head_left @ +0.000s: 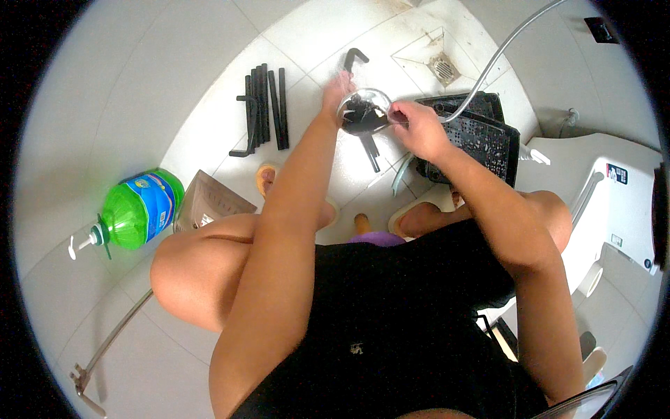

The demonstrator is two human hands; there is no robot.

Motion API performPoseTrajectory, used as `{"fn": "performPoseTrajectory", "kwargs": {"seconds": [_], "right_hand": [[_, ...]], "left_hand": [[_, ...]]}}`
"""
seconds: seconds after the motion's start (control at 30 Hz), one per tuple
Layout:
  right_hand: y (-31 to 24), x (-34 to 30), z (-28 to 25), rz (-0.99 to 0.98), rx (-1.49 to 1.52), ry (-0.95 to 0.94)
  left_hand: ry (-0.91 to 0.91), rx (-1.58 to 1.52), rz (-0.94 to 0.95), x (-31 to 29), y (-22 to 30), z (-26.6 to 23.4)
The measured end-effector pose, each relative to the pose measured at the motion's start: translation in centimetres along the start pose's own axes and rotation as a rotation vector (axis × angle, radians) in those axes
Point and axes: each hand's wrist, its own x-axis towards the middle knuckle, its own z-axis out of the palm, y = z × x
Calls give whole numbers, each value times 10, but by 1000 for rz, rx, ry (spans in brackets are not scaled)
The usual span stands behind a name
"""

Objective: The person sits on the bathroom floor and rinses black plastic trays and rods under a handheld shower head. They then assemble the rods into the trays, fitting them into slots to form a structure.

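Note:
My left hand (336, 92) is closed around a black tube with a hooked end (356, 56), held above the wet tiled floor. My right hand (421, 131) grips a round chrome shower head (364, 112) by its handle side, close beside my left hand. Fine water spray shows around the left hand and the tube. The shower head hides the tube's lower part. Several straight black tubes (264, 105) lie side by side left of my hands, with a bent black tube (246, 143) at their left. More thin black pieces (371, 152) lie below the shower head.
Black perforated trays (481, 143) lie right of my hands, near a floor drain (443, 68). A silver hose (502, 52) arcs in from the upper right. A green pump bottle (136, 209) and a brown box (209, 199) stand left; a white toilet (558, 167) is right.

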Motion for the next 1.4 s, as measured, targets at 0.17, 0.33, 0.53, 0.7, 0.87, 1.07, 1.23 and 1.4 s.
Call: {"fn": "performPoseTrajectory", "kwargs": {"seconds": [0.17,0.33,0.53,0.7,0.87,1.07,1.23,1.4], "right_hand": [[-2,3,-2,107,81,115],[12,-2,-2,195,82,204],[11,-2,-4,118,149,-56],[-1,-7,11,18,151,-149],[4,-6,-1,131,-135,-77],[11,-7,-4,221,-158,-26],[5,-8,2,184,-122,-54],[-15,2,7,132,-79,-147]], "left_hand": [[46,-128,27,5,-26,0],[-130,337,56,-12,-12,4],[-274,-690,-315,12,-29,-8],[54,702,330,17,-24,-17],[650,1003,210,-16,1,-49],[824,1603,316,-38,-29,-77],[16,1487,62,-38,-93,-38],[193,1102,31,-12,-152,-66]]}}
